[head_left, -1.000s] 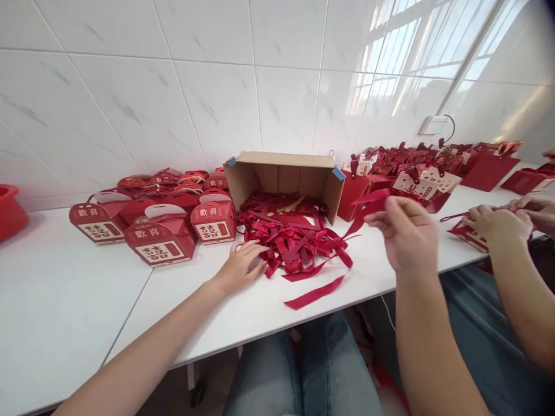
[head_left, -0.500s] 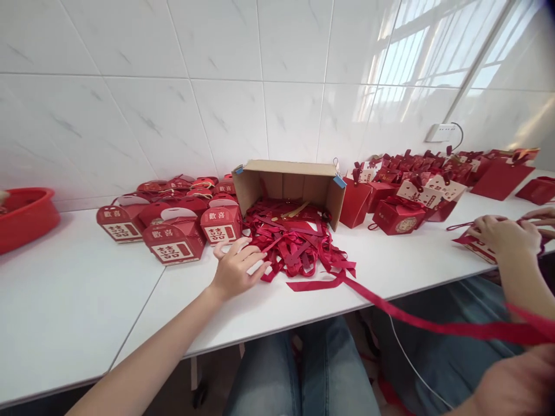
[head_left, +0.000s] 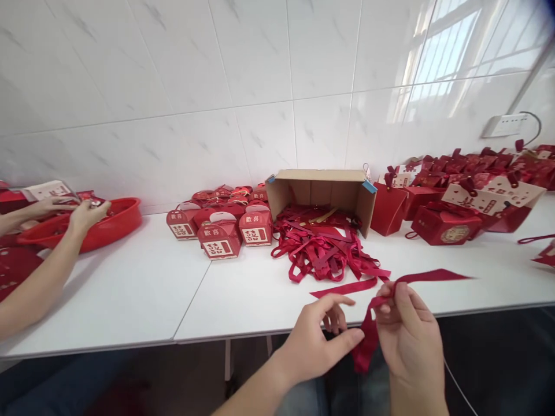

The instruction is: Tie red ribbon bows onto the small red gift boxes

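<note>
A dark red ribbon [head_left: 368,341] is pinched in my right hand [head_left: 410,329], just in front of the table's edge. One pointed end of it stretches out to the right and the rest hangs down. My left hand [head_left: 314,338] is beside it on the left, fingers apart and curved, with the thumb tip near the hanging part; it holds nothing. Behind both hands lies a tangled pile of red ribbons [head_left: 321,248], spilling from a cardboard box [head_left: 321,175] that rests on its side.
Red gift boxes [head_left: 219,240] stand left of the pile. More red boxes and bags [head_left: 446,225] fill the right side. At the far left, another person's hands [head_left: 84,216] work over a red basin [head_left: 124,222]. A white socket strip [head_left: 503,125] is on the wall.
The view has turned left, bringing the other person's hands at the basin into sight. My left hand has left the pile's edge and come near my right hand, which has moved in with the ribbon.
</note>
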Demonstrator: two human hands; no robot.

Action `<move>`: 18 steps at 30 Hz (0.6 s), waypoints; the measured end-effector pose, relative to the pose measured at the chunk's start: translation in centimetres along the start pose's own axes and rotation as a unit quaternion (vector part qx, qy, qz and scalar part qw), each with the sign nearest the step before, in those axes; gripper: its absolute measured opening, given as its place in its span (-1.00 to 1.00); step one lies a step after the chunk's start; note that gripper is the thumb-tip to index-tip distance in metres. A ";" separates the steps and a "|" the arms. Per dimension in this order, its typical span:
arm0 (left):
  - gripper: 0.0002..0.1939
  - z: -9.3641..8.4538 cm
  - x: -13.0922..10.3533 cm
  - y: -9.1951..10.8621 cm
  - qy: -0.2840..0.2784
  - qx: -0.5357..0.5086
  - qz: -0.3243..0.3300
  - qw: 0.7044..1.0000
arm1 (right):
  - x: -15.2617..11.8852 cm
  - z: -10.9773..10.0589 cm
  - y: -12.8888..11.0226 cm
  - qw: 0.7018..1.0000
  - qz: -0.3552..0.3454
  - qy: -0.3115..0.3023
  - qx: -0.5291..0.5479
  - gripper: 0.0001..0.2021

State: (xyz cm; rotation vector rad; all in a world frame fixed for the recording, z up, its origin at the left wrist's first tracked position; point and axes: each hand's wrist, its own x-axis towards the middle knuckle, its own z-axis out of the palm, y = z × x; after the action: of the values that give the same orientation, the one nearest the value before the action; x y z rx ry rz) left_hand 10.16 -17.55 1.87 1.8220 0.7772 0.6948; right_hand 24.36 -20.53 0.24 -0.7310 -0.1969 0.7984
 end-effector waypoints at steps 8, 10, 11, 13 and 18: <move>-0.77 2.7 -2.7 -2.2 0.131 -0.078 -0.007 0.988 | -1.5 0.3 0.8 0.993 0.105 -0.049 -0.020 -0.66; -0.74 2.0 -3.7 -2.4 0.119 -0.069 -0.038 0.990 | -1.3 0.0 0.5 0.992 0.110 -0.055 -0.019 -0.69; -0.72 1.4 -4.1 -2.5 0.114 -0.068 -0.048 0.990 | -1.1 -0.2 0.4 0.991 0.121 -0.061 -0.019 -0.69; -0.68 0.2 -4.8 -2.6 0.113 -0.079 -0.060 0.989 | -0.7 -0.6 0.1 0.986 0.144 -0.079 -0.010 -0.67; -0.58 -2.6 -5.7 -3.1 0.146 -0.160 -0.042 0.975 | 0.3 -2.1 -0.6 0.986 0.133 -0.085 0.046 -0.79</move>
State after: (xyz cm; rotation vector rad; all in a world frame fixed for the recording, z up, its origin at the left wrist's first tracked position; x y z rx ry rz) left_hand 3.97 -19.57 -0.79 1.4054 0.8709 0.9869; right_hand 25.77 -21.72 -0.93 -0.6085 -0.2179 1.1186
